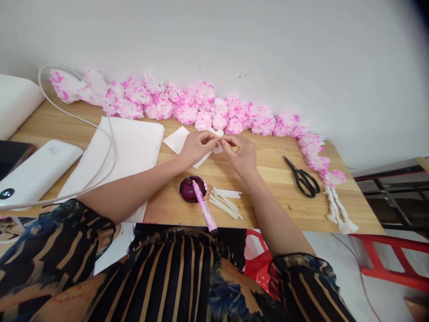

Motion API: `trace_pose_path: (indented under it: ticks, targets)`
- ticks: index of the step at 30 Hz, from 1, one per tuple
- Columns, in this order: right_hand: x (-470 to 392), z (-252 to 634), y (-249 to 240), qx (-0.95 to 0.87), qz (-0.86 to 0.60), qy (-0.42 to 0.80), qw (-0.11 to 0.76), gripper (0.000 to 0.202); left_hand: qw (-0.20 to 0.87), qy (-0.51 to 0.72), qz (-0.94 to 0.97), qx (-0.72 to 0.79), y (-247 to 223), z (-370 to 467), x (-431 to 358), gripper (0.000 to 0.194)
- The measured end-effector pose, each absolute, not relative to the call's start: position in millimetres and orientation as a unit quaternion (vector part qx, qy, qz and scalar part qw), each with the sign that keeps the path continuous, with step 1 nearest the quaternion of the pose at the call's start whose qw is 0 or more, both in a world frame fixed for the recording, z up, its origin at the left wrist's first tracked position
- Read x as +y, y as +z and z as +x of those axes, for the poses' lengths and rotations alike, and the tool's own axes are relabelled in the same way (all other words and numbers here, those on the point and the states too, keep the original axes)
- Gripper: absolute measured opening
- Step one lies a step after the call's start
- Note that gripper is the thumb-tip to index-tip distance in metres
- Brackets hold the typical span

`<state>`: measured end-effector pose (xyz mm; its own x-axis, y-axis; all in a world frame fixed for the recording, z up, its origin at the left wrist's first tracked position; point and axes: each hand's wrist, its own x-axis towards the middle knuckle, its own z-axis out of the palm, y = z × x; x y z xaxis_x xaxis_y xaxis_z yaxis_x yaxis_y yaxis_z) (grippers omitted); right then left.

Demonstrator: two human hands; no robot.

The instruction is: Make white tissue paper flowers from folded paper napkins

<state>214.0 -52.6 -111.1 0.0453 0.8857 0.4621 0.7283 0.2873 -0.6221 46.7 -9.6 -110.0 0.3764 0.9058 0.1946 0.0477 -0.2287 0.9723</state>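
My left hand (pixel 197 146) and my right hand (pixel 240 154) meet fingertip to fingertip over the middle of the table, both pinching a small piece of white tissue (pixel 217 148). Flat white tissue (pixel 177 139) lies beneath and beside my left hand. Nearer to me, a pink marker (pixel 205 210) rests with its tip on a dark purple dish (pixel 188 189). Several thin white sticks (pixel 224 205) lie to the right of the dish. Behind the hands, a long row of pink and white paper flowers (pixel 186 107) runs along the wall.
Black scissors (pixel 304 181) lie on the wooden table (pixel 271 165) at right. A stack of white sheets (pixel 130 143), a white power bank (pixel 43 170), a dark phone (pixel 13 156) and a looping cable (pixel 112 147) are at left. Red stools (pixel 398 259) stand below the front edge.
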Motion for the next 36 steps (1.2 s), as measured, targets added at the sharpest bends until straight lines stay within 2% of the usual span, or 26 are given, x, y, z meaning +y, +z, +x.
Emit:
trace_pose_path:
  ticks: [9, 20, 29, 36]
  targets:
    - [-51.5, 214.6, -114.0, -0.684, -0.591, 0.093, 0.416, 0.019, 0.522, 0.428, 0.644, 0.36, -113.0, 47.7, -8.1, 0.014]
    - [-54.5, 209.2, -116.1, -0.698, -0.6, 0.043, 0.387, 0.02, 0.449, 0.438, 0.675, 0.388, -116.3, 50.6, -4.3, 0.008]
    - [-55.6, 203.8, -110.4, -0.63, -0.596, 0.199, 0.457, 0.019, 0.611, 0.441, 0.568, 0.33, -120.2, 49.5, -0.9, 0.011]
    - [-53.2, 206.0, -112.4, -0.592, -0.597, 0.246, 0.482, 0.021, 0.614, 0.453, 0.563, 0.317, -121.5, 48.7, -0.6, 0.016]
